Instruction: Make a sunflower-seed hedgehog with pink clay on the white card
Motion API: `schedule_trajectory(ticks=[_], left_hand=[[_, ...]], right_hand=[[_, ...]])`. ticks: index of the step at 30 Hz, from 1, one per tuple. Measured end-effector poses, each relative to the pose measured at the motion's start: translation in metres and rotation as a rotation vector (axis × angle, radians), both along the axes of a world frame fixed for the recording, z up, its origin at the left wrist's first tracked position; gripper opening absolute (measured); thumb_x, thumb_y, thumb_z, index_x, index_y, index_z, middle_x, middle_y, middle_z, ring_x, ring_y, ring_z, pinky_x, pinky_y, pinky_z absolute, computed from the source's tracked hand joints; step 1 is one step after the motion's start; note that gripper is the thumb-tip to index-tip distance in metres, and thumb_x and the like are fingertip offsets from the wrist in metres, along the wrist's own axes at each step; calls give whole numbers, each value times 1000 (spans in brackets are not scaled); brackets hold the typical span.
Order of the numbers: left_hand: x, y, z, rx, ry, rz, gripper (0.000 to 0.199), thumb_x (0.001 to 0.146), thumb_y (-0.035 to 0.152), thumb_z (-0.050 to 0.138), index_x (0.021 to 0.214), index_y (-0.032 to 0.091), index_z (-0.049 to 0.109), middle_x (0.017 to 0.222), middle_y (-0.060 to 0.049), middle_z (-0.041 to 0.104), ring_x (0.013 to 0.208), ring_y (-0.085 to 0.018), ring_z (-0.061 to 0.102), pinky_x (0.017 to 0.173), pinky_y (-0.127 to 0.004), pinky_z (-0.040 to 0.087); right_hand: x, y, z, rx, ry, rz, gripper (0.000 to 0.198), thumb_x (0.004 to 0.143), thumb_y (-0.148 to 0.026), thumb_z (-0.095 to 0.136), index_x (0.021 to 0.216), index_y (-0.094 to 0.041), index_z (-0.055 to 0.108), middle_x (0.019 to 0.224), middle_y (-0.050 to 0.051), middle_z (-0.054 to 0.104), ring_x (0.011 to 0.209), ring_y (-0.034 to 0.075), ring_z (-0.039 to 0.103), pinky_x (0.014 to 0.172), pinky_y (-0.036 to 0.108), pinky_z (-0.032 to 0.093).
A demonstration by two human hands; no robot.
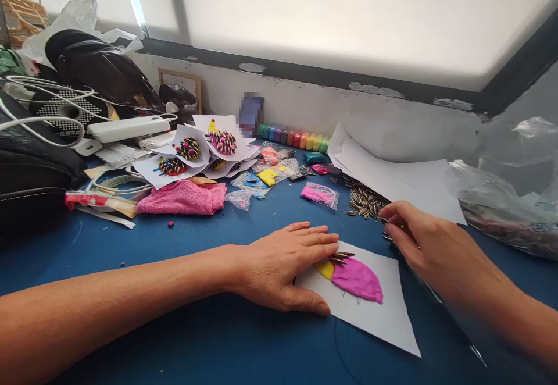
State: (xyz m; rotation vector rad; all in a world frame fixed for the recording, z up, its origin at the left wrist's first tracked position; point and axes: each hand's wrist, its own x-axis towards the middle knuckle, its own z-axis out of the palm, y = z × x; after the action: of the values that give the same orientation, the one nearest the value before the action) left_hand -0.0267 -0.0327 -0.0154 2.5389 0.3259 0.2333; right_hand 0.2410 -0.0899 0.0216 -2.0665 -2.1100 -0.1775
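Observation:
My left hand [288,266] lies flat, fingers stretched out, on the left part of a white paper sheet [392,321]. On the sheet is a flattened shape of magenta clay [357,280] with a yellow clay piece [325,268] at its left, partly under my fingers. Several striped sunflower seeds [343,256] stick out along the upper left of the magenta clay. Small drawn legs show below it. At the right, my right hand [429,239] is beside the pile of sunflower seeds [364,199], thumb and forefinger pinched around what looks like a dark seed.
Finished seed-and-clay pictures [189,149] lie at the back left beside a pink cloth [183,197]. Clay packets [320,195] and a row of coloured clays [296,138] stand near the wall. A pen [477,355] lies under my right forearm. Blank sheets [392,170] and a plastic bag [514,199] sit right.

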Motion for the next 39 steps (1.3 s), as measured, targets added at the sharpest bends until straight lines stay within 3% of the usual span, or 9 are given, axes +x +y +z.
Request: schedule_trajectory(ticks=[2, 4, 7, 11, 19, 24, 27, 32, 39], left_hand=[[0, 0, -1, 2, -11, 5, 83, 90, 61, 60, 154, 15, 36, 162, -13, 29, 153, -30, 20, 126, -48, 12], [0, 0, -1, -1, -6, 5, 82, 91, 61, 60, 154, 16, 36, 162, -13, 29, 152, -31, 21, 126, -49, 13], [0, 0, -1, -5, 4, 4, 82, 91, 60, 60, 155, 16, 34, 162, -13, 29, 152, -31, 21, 125, -50, 13], [0, 0, -1, 12, 21, 5, 85, 91, 59, 61, 156, 14, 32, 162, -13, 27, 153, -30, 19, 126, -48, 12], [0, 0, -1, 4, 3, 6, 83, 90, 60, 61, 155, 17, 34, 162, -11, 28, 152, -30, 21, 126, -47, 11], [0, 0, -2, 3, 4, 1, 82, 90, 61, 60, 156, 18, 33, 162, -10, 30, 152, -30, 22, 126, -48, 11], [0, 0, -2, 11, 15, 0, 82, 91, 60, 60, 156, 17, 33, 162, -10, 29, 153, -29, 21, 127, -46, 10], [1, 0, -2, 27, 36, 2, 82, 92, 61, 58, 156, 17, 31, 164, -10, 25, 153, -28, 19, 127, -43, 7], [0, 0, -1, 41, 30, -7, 82, 92, 58, 60, 155, 14, 33, 163, -12, 26, 153, -27, 19, 126, -45, 9]], right_hand=[[-7, -16, 2, 19, 84, 39, 34, 95, -40, 43, 117, -27, 65, 88, 3, 75, 69, 19, 69, 59, 31, 53], [-13, -30, 4, 30, 180, 57, 32, 94, -44, 46, 104, -28, 72, 93, 4, 77, 71, 19, 71, 58, 28, 55], [-19, -40, 7, 30, 432, 42, 32, 83, -55, 59, 84, -27, 74, 82, 3, 77, 67, 21, 72, 51, 27, 54], [-22, -39, 10, -59, 591, 38, 33, 79, -58, 64, 77, -27, 75, 76, 2, 76, 65, 20, 71, 53, 24, 56], [-3, -32, -9, -30, 394, 35, 28, 83, -52, 61, 77, -29, 76, 81, 1, 76, 67, 20, 70, 54, 28, 55], [0, -34, -6, 15, 273, 93, 27, 84, -49, 57, 79, -34, 79, 79, 0, 78, 64, 24, 73, 52, 33, 56], [-11, -38, -2, 104, 337, 80, 30, 85, -53, 57, 79, -34, 80, 79, 1, 79, 64, 24, 74, 52, 32, 56], [-32, -41, -5, 69, 519, 85, 24, 83, -48, 62, 81, -32, 80, 79, 1, 79, 68, 22, 74, 55, 28, 56], [-40, -38, -7, 90, 450, 157, 17, 84, -36, 61, 77, -31, 76, 70, -2, 71, 56, 14, 64, 50, 25, 49]])
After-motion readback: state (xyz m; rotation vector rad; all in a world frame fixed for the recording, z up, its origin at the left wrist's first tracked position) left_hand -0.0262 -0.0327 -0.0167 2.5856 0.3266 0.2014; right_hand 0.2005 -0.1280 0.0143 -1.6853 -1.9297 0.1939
